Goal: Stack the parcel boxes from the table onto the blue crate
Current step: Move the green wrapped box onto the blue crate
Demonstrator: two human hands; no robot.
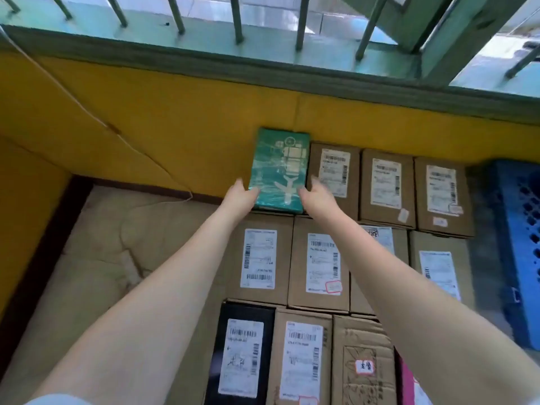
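hands (277, 194) on green parcel (279, 165)

1. The wrapped parcel (279, 168) lies at the far left end of the back row, against the wall (175, 121).
2. Three labelled boxes (382, 188) stand in a line to its right, touching side by side.
3. A second row of boxes (318, 264) lies just in front of them, and a third row (301, 361) nearest the person.
4. The crate (520, 244) sits to the right of all rows.
5. The left hand (241, 195) is at the wrapped parcel's left edge and the right hand (314, 197) at its right edge.
6. A window ledge (263, 71) runs above the wall.
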